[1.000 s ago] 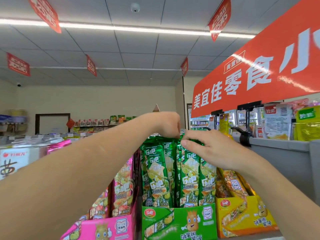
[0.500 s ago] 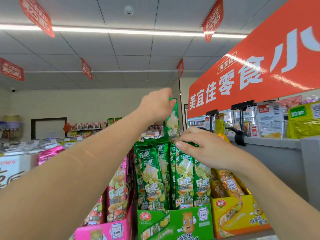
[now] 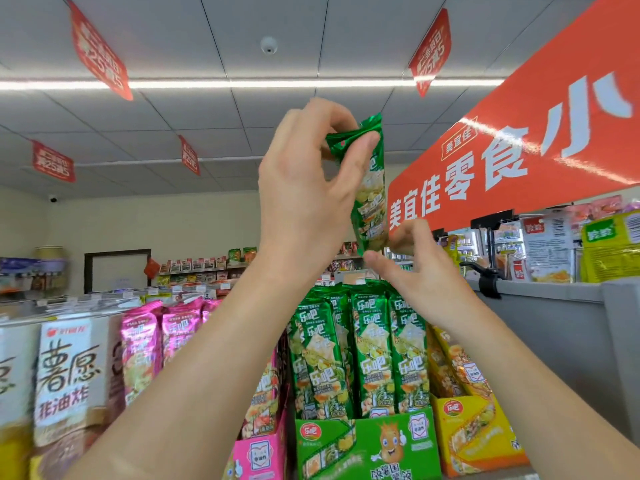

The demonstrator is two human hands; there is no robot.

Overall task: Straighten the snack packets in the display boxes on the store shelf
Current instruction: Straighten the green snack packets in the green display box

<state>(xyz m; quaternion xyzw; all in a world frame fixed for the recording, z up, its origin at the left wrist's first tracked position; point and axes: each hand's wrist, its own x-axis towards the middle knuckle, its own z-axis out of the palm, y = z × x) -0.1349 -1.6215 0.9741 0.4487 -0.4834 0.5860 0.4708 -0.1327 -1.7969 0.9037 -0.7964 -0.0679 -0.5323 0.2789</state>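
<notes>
Head view: pink packets (image 3: 142, 344) beside green box (image 3: 367, 445)

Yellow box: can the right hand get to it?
Probably yes. The yellow box sits just below the right hand, with nothing between. But its fingers seem to pinch the packet that the left hand holds up, so it must let go first.

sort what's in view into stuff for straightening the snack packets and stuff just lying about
For the job: single green packet, gripped at top by left hand, pinched at bottom by right hand; green packets in the green display box; pink display box; yellow display box.
Just about: orange sign; hanging red tags; white chip bags.
</notes>
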